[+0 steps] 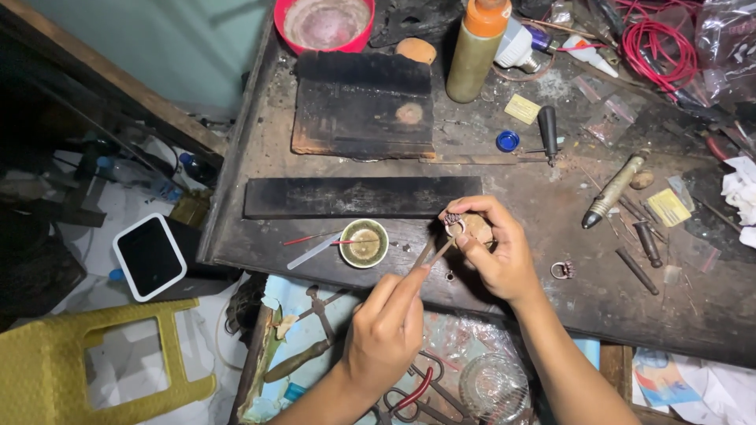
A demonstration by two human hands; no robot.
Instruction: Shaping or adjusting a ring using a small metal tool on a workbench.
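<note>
My right hand (496, 250) holds a small ring-like metal piece (453, 223) against a brownish lump (478, 228) pinched between thumb and fingers, just above the dark workbench (551, 189). My left hand (387, 323) grips thin tweezers (435, 253) whose tips reach up to the metal piece. A small round cup (364, 243) with pale contents stands on the bench just left of the tweezers, with a thin red-tipped stick (315, 238) lying across it.
A second ring (561, 270) lies on the bench right of my hand. A long black block (362, 196), a charred board (364, 106), an orange-capped bottle (476, 47), a red bowl (324, 24), hand tools and red wire (657, 39) crowd the bench. Pliers lie in the drawer (315, 338) below; a yellow stool (87, 362) stands left.
</note>
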